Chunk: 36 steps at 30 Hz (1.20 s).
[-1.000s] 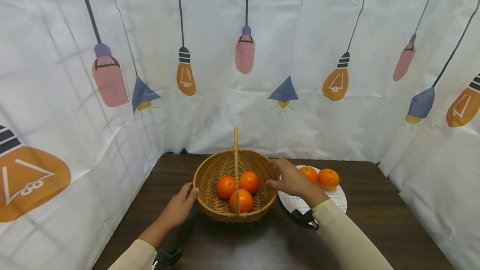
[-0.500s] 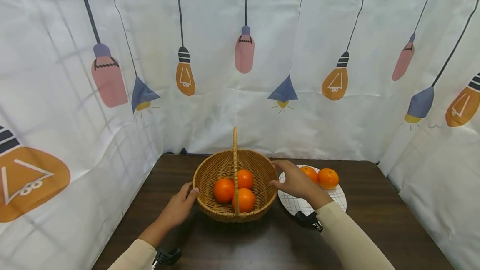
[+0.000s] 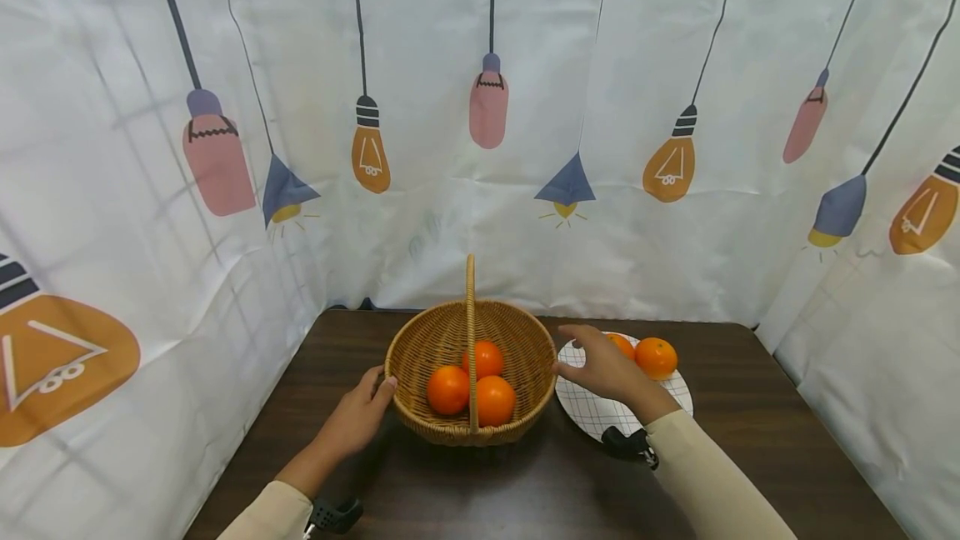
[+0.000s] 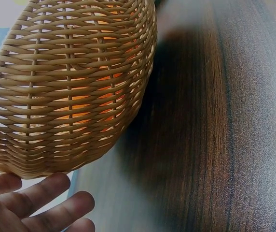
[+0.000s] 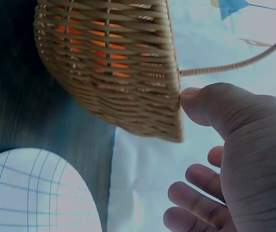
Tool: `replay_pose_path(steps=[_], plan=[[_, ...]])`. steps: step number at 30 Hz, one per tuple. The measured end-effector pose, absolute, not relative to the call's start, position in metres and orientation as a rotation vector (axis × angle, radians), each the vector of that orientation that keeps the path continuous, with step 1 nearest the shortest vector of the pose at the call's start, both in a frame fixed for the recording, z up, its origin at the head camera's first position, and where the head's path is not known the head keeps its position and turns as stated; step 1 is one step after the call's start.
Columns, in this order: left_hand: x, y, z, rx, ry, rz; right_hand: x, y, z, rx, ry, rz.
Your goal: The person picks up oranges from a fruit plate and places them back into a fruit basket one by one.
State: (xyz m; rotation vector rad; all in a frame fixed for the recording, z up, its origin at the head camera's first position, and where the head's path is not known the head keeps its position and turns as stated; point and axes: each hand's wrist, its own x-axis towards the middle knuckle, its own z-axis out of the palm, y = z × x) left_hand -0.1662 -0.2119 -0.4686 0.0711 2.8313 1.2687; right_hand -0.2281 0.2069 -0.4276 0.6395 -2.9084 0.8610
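A wicker basket with a tall arched handle stands on the table, its bowl tilted toward me. Three oranges lie together inside it. My left hand holds the basket's left rim, thumb at the edge and fingers along the outer wall; the left wrist view shows these fingers against the weave. At the opposite side is my right hand, fingers spread and grasping nothing. Its thumb is at the rim in the right wrist view, and whether it touches I cannot tell.
Right of the basket, a white checked plate carries oranges, partly behind my right hand. Both stand on a dark wooden table. A white curtain printed with lamps hangs along the table's back and sides.
My right hand has drawn off to the right from the basket's rim. Inside the basket the oranges have shifted slightly against each other. The left hand has stayed in place.
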Motion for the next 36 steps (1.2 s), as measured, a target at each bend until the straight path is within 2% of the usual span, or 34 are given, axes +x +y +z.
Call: replay_pose_path(steps=[36], plan=[[-0.167,-0.212,-0.471,0.087,2.834,1.318,-0.234,0.286,-0.444,0.383,-2.909,0.757]])
